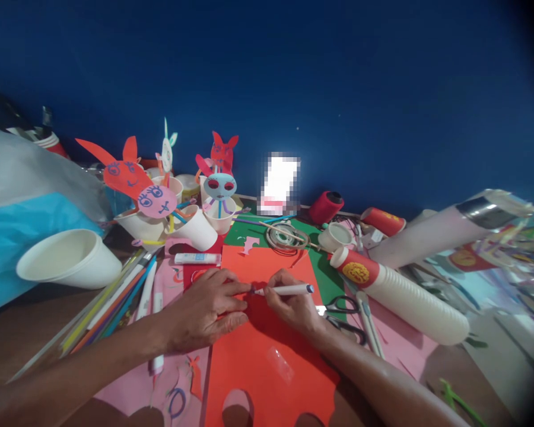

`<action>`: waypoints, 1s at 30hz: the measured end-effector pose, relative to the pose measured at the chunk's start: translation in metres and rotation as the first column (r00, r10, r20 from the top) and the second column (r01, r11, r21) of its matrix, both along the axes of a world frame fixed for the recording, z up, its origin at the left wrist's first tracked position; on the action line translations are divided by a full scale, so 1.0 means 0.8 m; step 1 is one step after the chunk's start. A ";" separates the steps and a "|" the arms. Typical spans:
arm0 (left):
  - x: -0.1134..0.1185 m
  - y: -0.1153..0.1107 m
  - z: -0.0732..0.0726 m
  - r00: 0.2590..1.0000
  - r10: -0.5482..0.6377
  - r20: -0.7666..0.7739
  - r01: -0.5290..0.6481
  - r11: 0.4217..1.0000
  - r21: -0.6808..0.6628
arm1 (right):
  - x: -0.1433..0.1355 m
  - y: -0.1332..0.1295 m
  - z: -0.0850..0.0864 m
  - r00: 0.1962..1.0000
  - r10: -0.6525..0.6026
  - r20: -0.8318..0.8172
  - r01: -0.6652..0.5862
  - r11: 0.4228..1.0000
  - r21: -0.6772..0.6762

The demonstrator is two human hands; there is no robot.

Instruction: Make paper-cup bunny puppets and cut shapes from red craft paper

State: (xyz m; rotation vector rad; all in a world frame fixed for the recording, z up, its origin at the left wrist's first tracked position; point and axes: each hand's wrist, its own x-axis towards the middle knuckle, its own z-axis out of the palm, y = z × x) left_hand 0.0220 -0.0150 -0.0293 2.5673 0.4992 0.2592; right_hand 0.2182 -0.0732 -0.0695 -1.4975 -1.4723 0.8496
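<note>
My right hand grips a white marker near its tip, which points left toward the red-orange paper. Resting flat on that same sheet, my left hand has its fingers stretched out, the index fingertip close to the marker's tip. Rounded pieces are cut out of the paper's near edge, and a strip of clear tape lies on it. Just beyond my left hand is a white glue stick. Black-handled scissors and a pale cutter lie right of my right hand.
Paper animal faces stand in white cups at the back left. A loose white cup and several coloured sticks lie left. A long stack of paper cups lies right. Behind are a wire coil and a red thread spool.
</note>
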 end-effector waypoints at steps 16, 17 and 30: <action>-0.001 0.000 -0.004 1.000 0.001 0.020 -0.002 1.000 0.021 | 0.001 -0.001 0.003 1.000 -0.003 -0.013 0.003 1.000 -0.013; -0.001 0.000 -0.004 1.000 -0.001 0.015 0.000 1.000 0.023 | 0.001 -0.001 0.004 0.999 -0.008 -0.033 0.007 1.000 -0.017; 0.001 -0.003 0.018 0.996 0.010 -0.083 -0.011 1.000 -0.011 | 0.003 0.001 0.009 0.946 -0.112 -0.305 0.093 0.993 -0.077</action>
